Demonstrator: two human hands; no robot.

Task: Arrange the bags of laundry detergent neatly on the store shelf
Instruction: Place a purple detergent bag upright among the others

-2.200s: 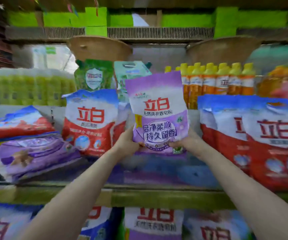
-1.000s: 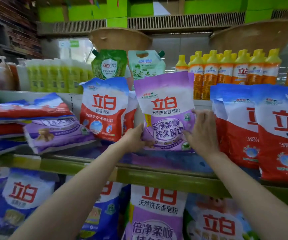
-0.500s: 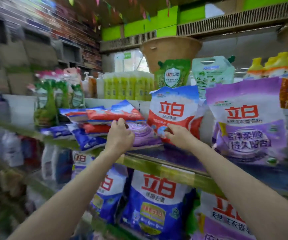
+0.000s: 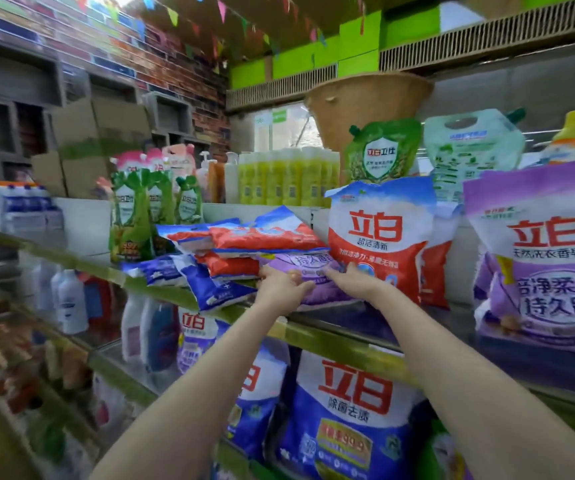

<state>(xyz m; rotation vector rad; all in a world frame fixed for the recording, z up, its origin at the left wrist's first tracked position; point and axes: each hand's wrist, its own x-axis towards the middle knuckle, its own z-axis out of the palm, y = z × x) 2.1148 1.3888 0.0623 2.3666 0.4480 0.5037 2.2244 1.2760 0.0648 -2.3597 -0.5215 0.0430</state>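
On the middle shelf (image 4: pixel 317 336) we record both hands at one flat purple bag (image 4: pixel 308 271), which lies at the bottom right of a pile of bags lying flat, just left of the upright red bag (image 4: pixel 379 237). Our left hand (image 4: pixel 280 289) lies on its near left corner, fingers curled over the edge; our right hand (image 4: pixel 357 280) rests on its right part, fingers bent onto the film. Whether the thumbs reach under the bag we cannot tell. On the purple bag we read only "持久留香", partly covered by the pile.

The upright red bag reads "立白" in large red characters, with "超洁清新" beneath; the smaller line below is too fine to read whole. Our right hand hides its lower left corner.

At the right stands an upright purple bag (image 4: pixel 542 258): "立白", "天然洗衣香皂粉", then "倍净柔顺" and "持久留香", the last character cut by the picture's edge.

The pile (image 4: pixel 244 244) holds red and blue bags lying flat; their print is blurred.

Behind the red bag stands a green pouch (image 4: pixel 381 150) marked "立白卫仕", and beside it a pale pouch (image 4: pixel 473 150) whose print we cannot read.

On the shelf below, a blue bag (image 4: pixel 348 410) reads "立白", "除菌去渍", with a price sticker ending "99.9". Our arms cover part of its neighbours.

Yellow-green bottles (image 4: pixel 286 176) line the upper shelf; their labels are illegible.
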